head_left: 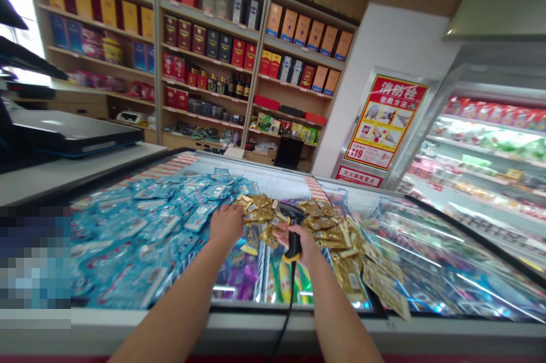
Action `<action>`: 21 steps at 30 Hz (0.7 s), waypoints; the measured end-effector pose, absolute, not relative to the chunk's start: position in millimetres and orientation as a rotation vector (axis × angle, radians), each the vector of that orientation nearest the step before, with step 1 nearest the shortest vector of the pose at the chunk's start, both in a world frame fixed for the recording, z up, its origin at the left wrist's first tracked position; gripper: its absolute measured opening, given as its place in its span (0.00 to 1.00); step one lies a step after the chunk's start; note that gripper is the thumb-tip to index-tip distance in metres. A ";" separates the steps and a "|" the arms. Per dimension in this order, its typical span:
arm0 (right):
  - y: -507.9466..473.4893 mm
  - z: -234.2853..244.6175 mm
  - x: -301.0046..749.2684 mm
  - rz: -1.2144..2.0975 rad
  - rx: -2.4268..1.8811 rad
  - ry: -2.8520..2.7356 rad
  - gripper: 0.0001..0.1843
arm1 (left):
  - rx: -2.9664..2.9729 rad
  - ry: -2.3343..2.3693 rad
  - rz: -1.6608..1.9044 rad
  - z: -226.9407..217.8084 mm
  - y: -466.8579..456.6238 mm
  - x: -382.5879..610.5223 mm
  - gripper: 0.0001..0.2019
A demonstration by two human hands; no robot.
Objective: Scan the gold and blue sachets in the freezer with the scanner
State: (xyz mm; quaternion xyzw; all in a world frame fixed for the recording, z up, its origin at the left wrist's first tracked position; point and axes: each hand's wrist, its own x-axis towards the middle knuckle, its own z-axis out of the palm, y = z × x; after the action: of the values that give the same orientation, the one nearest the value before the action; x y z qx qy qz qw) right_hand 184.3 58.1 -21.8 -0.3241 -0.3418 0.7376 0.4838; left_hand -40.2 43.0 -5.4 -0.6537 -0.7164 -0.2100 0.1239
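My right hand (303,240) is wrapped around the handle of a black and yellow barcode scanner (293,243), whose cord hangs down over the freezer's front edge. My left hand (228,223) is closed with its knuckles up, at the border between a spread of blue packets (149,221) and some gold packets (258,208). Its fingertips are hidden, so what they hold, if anything, cannot be made out. More gold packets (336,232) lie to the right of the scanner. All these packets rest on the glass top of a chest freezer (209,317).
Through the glass show purple and green packages (243,277). At the left a counter (85,164) carries a flat dark device (77,131). Behind stand shelves (209,58) of boxes and bottles. A red and yellow poster (386,121) and a lit refrigerated display (486,158) are at the right.
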 end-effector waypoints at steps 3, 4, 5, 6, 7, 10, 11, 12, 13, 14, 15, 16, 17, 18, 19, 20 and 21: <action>53.1 -22.4 179.2 1.926 -0.729 -0.859 0.16 | -1.910 -2.104 -0.595 -8.0 43.5 -40.8 0.24; 52.7 -23.0 178.0 1.952 -0.723 -0.854 0.16 | -1.938 -2.096 -0.574 -8.9 43.9 -41.1 0.26; 53.3 -23.6 177.6 1.961 -0.723 -0.841 0.14 | -1.973 -2.076 -0.557 -9.6 44.4 -41.0 0.26; 54.7 -24.2 177.9 1.952 -0.728 -0.819 0.13 | -2.013 -2.043 -0.553 -10.2 44.9 -40.5 0.26; 56.8 -24.6 179.1 1.927 -0.739 -0.791 0.12 | -2.052 -2.001 -0.565 -10.7 45.6 -39.5 0.26; 64.9 -24.5 185.9 1.788 -0.781 -0.694 0.09 | -2.144 -1.910 -0.652 -12.6 49.0 -36.6 0.21; 67.4 -24.3 188.4 1.726 -0.796 -0.661 0.08 | -2.151 -1.899 -0.690 -13.5 50.6 -36.7 0.21; 69.7 -24.2 190.7 1.664 -0.812 -0.629 0.07 | -2.137 -1.907 -0.722 -14.4 52.3 -37.7 0.22; 71.7 -24.4 192.5 1.606 -0.828 -0.602 0.06 | -2.112 -1.933 -0.737 -15.3 53.8 -39.7 0.22; 73.6 -25.0 193.9 1.551 -0.842 -0.582 0.06 | -2.086 -1.966 -0.732 -16.1 55.0 -42.4 0.23; 75.3 -26.1 194.9 1.504 -0.861 -0.573 0.06 | -2.066 -1.999 -0.710 -16.6 55.8 -45.4 0.23; 77.0 -27.7 195.7 1.463 -0.882 -0.579 0.06 | -2.054 -2.030 -0.680 -16.8 56.0 -48.4 0.23; 78.6 -29.5 196.5 1.424 -0.909 -0.596 0.07 | -2.050 -2.054 -0.653 -16.7 55.7 -51.0 0.23; 80.0 -31.5 197.3 1.386 -0.943 -0.619 0.08 | -2.052 -2.066 -0.639 -16.1 55.1 -53.0 0.23; 81.2 -33.3 198.3 1.350 -0.977 -0.645 0.09 | -2.054 -2.071 -0.640 -15.3 54.5 -54.3 0.23; 82.0 -34.6 199.5 1.318 -1.008 -0.670 0.10 | -2.055 -2.076 -0.658 -14.4 54.0 -55.0 0.23; 82.4 -35.2 200.7 1.289 -1.036 -0.687 0.10 | -2.064 -2.085 -0.695 -13.4 53.8 -55.3 0.23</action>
State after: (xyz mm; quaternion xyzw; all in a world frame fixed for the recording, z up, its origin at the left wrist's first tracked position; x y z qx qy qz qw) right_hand 200.7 82.4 -35.2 -0.4513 -0.2996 0.5616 0.6254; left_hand -55.3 53.8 -13.4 -0.6833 -0.6901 -0.2299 0.0632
